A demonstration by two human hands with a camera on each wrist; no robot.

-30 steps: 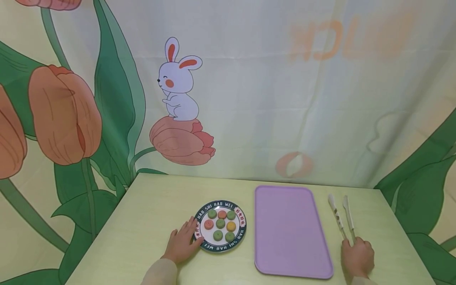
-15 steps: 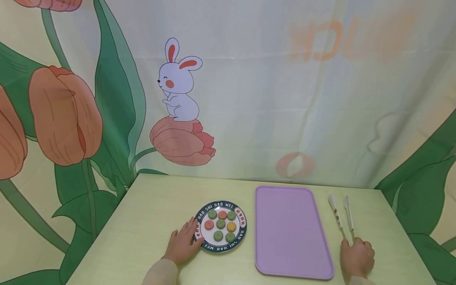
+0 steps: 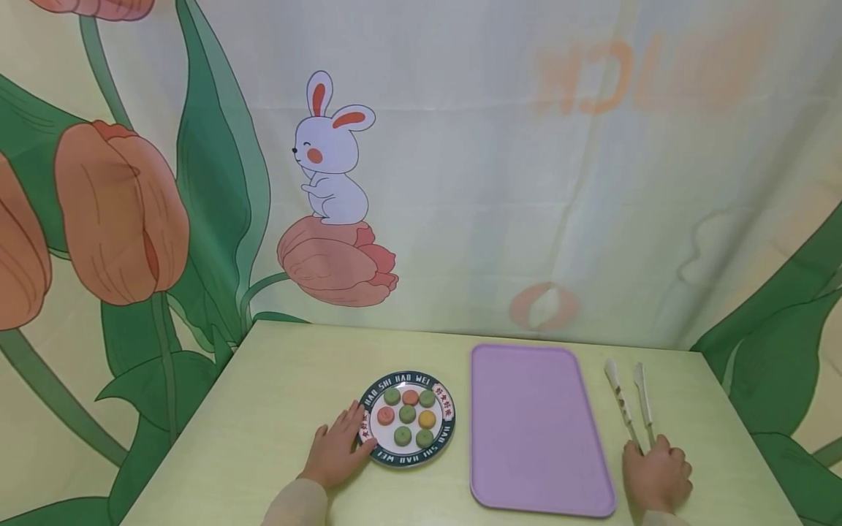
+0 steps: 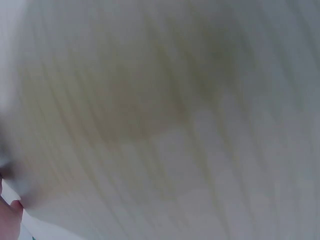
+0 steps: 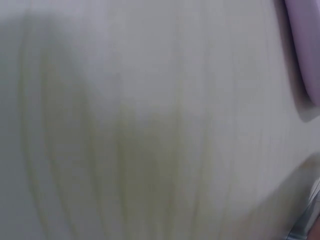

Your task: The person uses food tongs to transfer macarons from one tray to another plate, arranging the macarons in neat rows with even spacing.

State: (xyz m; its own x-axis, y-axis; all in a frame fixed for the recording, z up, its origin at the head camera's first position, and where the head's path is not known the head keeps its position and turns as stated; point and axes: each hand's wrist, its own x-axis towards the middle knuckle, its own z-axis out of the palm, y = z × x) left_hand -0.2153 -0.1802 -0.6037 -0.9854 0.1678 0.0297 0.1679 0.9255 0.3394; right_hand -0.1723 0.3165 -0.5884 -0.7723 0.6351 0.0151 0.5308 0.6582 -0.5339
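Note:
A round plate (image 3: 372,454) with a dark lettered rim stands left of centre in the head view. Several small round cakes (image 3: 407,414) in green, pink, orange and yellow lie on it. My left hand (image 3: 335,447) rests on the plate's left rim with fingers fairly straight, the thumb lower down. On the right, my right hand (image 3: 658,476) grips the rear end of a pair of tongs (image 3: 647,405); their two pale arms point away from me, tips apart. Only a bit of a finger (image 4: 9,220) shows in the left wrist view. The tongs' rear end is hidden in the hand.
A flat purple tray (image 3: 536,431) with a raised rim lies between the plate and the tongs. The pale yellow-green table (image 3: 296,380) ends at a printed curtain (image 3: 460,183) behind. Both wrist views show mostly blurred table surface.
My right hand has shifted slightly left, and the near end of the tongs with it. My left hand, the plate and the tray stay where they were.

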